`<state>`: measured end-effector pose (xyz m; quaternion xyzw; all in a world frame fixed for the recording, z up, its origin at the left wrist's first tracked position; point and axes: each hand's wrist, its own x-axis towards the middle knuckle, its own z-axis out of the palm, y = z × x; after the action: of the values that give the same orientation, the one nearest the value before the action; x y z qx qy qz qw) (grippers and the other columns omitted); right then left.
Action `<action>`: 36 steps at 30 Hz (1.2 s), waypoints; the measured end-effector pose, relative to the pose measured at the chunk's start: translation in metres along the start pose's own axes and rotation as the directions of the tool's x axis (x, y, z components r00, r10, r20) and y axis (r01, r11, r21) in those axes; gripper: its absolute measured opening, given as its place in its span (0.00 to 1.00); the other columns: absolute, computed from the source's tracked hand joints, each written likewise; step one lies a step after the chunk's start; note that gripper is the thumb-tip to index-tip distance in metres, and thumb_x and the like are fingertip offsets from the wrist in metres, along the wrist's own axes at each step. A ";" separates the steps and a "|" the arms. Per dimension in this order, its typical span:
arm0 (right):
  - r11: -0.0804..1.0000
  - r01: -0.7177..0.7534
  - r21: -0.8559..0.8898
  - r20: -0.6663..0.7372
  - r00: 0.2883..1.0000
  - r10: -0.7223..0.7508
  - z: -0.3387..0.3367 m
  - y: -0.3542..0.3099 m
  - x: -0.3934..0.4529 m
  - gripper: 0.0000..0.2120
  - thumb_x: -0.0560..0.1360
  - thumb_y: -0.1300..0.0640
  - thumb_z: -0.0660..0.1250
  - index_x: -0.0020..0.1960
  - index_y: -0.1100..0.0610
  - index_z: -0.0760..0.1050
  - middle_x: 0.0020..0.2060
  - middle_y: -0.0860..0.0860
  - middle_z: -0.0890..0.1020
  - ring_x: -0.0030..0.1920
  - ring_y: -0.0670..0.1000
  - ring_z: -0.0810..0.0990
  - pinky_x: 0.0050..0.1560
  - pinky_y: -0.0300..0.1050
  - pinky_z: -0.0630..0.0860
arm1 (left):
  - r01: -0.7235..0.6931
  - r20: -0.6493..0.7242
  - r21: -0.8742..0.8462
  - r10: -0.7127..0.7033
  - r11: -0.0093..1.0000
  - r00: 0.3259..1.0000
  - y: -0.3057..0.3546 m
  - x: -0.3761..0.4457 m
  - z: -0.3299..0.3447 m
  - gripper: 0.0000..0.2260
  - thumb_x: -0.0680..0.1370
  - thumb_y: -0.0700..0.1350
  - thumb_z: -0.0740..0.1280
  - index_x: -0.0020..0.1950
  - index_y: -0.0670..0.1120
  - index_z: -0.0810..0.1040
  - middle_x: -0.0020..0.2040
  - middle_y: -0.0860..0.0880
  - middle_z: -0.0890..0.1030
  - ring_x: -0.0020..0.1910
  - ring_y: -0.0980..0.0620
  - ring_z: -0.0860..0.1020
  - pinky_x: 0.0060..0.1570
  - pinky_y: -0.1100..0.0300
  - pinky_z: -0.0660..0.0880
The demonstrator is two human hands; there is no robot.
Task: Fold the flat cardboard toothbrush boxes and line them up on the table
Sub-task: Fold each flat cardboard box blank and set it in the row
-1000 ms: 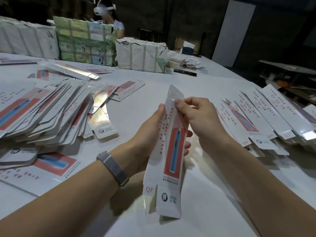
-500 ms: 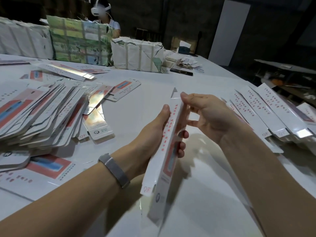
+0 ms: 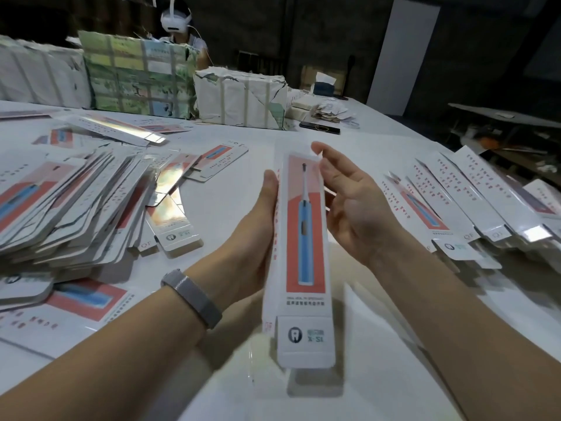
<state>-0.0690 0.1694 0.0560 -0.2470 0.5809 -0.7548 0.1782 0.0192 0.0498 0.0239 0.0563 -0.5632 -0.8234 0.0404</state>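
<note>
A long white toothbrush box [image 3: 305, 238], printed with a blue brush on a red panel, is held face up above the white table [image 3: 249, 138]. My left hand [image 3: 252, 235] holds its left side, thumb along the edge and fingers hidden beneath. My right hand [image 3: 355, 208] lies against the box's upper right edge with fingers straight. A big pile of flat boxes [image 3: 60, 208] spreads over the left of the table. Several folded boxes [image 3: 473, 202] lie side by side on the right.
Paper-wrapped bundles [image 3: 239, 98] and a green-printed bundle [image 3: 136, 74] stand along the far side, with a dark phone [image 3: 319, 128] beside them. A person wearing a headset [image 3: 179, 22] sits behind the bundles. The table's right edge drops off past the folded boxes.
The box was squeezed from flat into a tube and turned so its printed front faces up. My right hand has let go of the top edge and opened alongside it.
</note>
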 end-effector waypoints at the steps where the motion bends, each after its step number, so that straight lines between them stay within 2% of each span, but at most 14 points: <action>1: 1.000 0.022 -0.007 -0.006 1.000 -0.022 0.000 0.000 0.000 0.10 0.82 0.55 0.61 0.60 0.47 0.77 0.45 0.51 0.87 0.44 0.51 0.84 0.49 0.50 0.82 | -0.063 -0.070 0.102 0.070 0.993 0.995 0.001 0.000 0.001 0.33 0.70 0.71 0.54 0.59 0.49 0.79 0.38 0.49 0.85 0.38 0.48 0.86 0.34 0.58 0.81; 3: 0.997 0.062 -0.046 -0.025 0.998 -0.063 0.002 0.000 0.000 0.10 0.83 0.57 0.61 0.60 0.47 0.77 0.45 0.53 0.86 0.43 0.51 0.85 0.48 0.50 0.83 | -0.197 -0.152 0.270 0.244 0.942 0.958 0.002 0.003 -0.001 0.31 0.71 0.70 0.54 0.67 0.53 0.67 0.37 0.56 0.84 0.38 0.53 0.86 0.33 0.63 0.79; 5: 0.988 0.100 -0.116 -0.047 0.993 -0.106 0.005 0.001 -0.002 0.12 0.83 0.59 0.61 0.63 0.49 0.76 0.47 0.57 0.85 0.45 0.53 0.86 0.45 0.49 0.84 | -0.296 -0.161 0.392 0.382 0.871 0.910 0.004 0.005 -0.004 0.28 0.74 0.71 0.56 0.70 0.59 0.60 0.44 0.57 0.84 0.43 0.57 0.85 0.38 0.65 0.79; 7: 0.979 0.133 -0.153 -0.050 0.989 -0.142 0.007 0.002 -0.003 0.13 0.82 0.60 0.61 0.65 0.49 0.75 0.50 0.56 0.84 0.48 0.54 0.86 0.45 0.46 0.83 | -0.350 -0.116 0.496 0.459 0.795 0.881 0.004 0.004 -0.005 0.25 0.78 0.66 0.59 0.72 0.59 0.59 0.49 0.49 0.82 0.45 0.55 0.84 0.42 0.62 0.80; 9: 0.973 0.152 -0.174 -0.040 0.986 -0.161 0.009 0.002 -0.004 0.13 0.82 0.59 0.61 0.63 0.47 0.74 0.48 0.53 0.85 0.48 0.53 0.86 0.44 0.46 0.83 | -0.369 -0.093 0.539 0.489 0.757 0.867 0.003 0.003 -0.005 0.22 0.81 0.59 0.60 0.74 0.58 0.62 0.49 0.46 0.81 0.45 0.53 0.84 0.43 0.59 0.82; 11: 0.967 0.153 -0.203 -0.046 0.985 -0.165 0.010 0.003 -0.004 0.10 0.82 0.58 0.61 0.61 0.46 0.73 0.44 0.51 0.86 0.48 0.53 0.86 0.45 0.49 0.84 | -0.367 -0.094 0.495 0.468 0.788 0.879 0.004 0.002 -0.005 0.19 0.83 0.55 0.59 0.74 0.57 0.64 0.48 0.45 0.81 0.44 0.52 0.84 0.44 0.58 0.82; 14: 0.963 0.146 -0.226 -0.041 0.986 -0.159 0.010 0.004 -0.004 0.06 0.83 0.58 0.61 0.58 0.50 0.73 0.43 0.52 0.86 0.44 0.53 0.85 0.51 0.57 0.81 | -0.348 -0.118 0.412 0.428 0.842 0.896 0.005 -0.001 -0.005 0.14 0.84 0.53 0.60 0.70 0.58 0.68 0.48 0.43 0.82 0.41 0.53 0.84 0.40 0.61 0.80; 16: 0.961 0.148 -0.233 -0.017 0.988 -0.156 0.010 0.004 -0.005 0.06 0.83 0.58 0.60 0.57 0.52 0.75 0.43 0.50 0.86 0.42 0.50 0.84 0.50 0.54 0.81 | -0.349 -0.127 0.393 0.426 0.850 0.896 0.004 -0.001 -0.004 0.11 0.84 0.52 0.59 0.66 0.58 0.69 0.47 0.42 0.82 0.40 0.52 0.84 0.38 0.62 0.80; 21: 0.954 0.159 -0.254 0.052 0.987 -0.150 0.010 0.003 -0.007 0.12 0.84 0.58 0.56 0.52 0.55 0.79 0.39 0.46 0.85 0.40 0.48 0.83 0.43 0.40 0.82 | -0.382 -0.120 0.453 0.480 0.806 0.869 -0.001 0.000 0.001 0.10 0.84 0.53 0.58 0.65 0.56 0.68 0.45 0.46 0.80 0.40 0.53 0.84 0.40 0.61 0.81; 25: 0.965 0.163 -0.208 0.063 0.986 -0.153 0.007 0.001 -0.006 0.13 0.83 0.61 0.57 0.49 0.57 0.80 0.40 0.47 0.85 0.41 0.45 0.83 0.42 0.38 0.80 | -0.376 -0.104 0.434 0.460 0.819 0.882 -0.001 -0.001 0.002 0.10 0.84 0.53 0.58 0.65 0.56 0.69 0.44 0.44 0.81 0.41 0.51 0.84 0.43 0.57 0.83; 29: 0.981 0.178 -0.074 0.031 0.984 -0.176 0.001 -0.002 -0.002 0.12 0.78 0.68 0.61 0.49 0.56 0.81 0.48 0.49 0.84 0.46 0.47 0.84 0.47 0.42 0.79 | -0.361 -0.072 0.395 0.420 0.845 0.905 -0.003 -0.002 0.003 0.06 0.84 0.52 0.58 0.60 0.58 0.70 0.42 0.43 0.82 0.37 0.52 0.84 0.39 0.59 0.82; 31: 0.981 0.189 -0.051 0.017 0.982 -0.188 -0.002 -0.002 -0.001 0.13 0.76 0.69 0.61 0.51 0.54 0.78 0.48 0.50 0.83 0.49 0.49 0.84 0.50 0.45 0.79 | -0.338 -0.057 0.399 0.391 0.852 0.918 -0.004 -0.003 0.003 0.07 0.84 0.54 0.58 0.61 0.60 0.67 0.40 0.47 0.82 0.36 0.54 0.84 0.36 0.62 0.80; 34: 0.982 0.182 -0.043 0.027 0.983 -0.181 -0.004 -0.002 0.000 0.13 0.75 0.70 0.60 0.51 0.53 0.75 0.43 0.49 0.83 0.48 0.50 0.83 0.49 0.45 0.78 | -0.308 -0.073 0.398 0.364 0.864 0.928 -0.004 -0.003 0.002 0.15 0.83 0.55 0.59 0.67 0.62 0.58 0.42 0.45 0.82 0.36 0.53 0.84 0.37 0.64 0.79; 36: 0.985 0.169 -0.039 0.053 0.984 -0.167 -0.004 -0.004 -0.001 0.09 0.75 0.67 0.62 0.49 0.54 0.74 0.39 0.48 0.83 0.45 0.48 0.83 0.48 0.43 0.78 | -0.308 -0.072 0.419 0.370 0.854 0.926 -0.005 -0.003 0.003 0.16 0.84 0.55 0.58 0.68 0.62 0.56 0.42 0.45 0.80 0.36 0.53 0.84 0.37 0.64 0.79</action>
<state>-0.0703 0.1736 0.0588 -0.3177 0.5695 -0.7481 0.1228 0.0218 0.0544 0.0205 0.0246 -0.7160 -0.6637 0.2149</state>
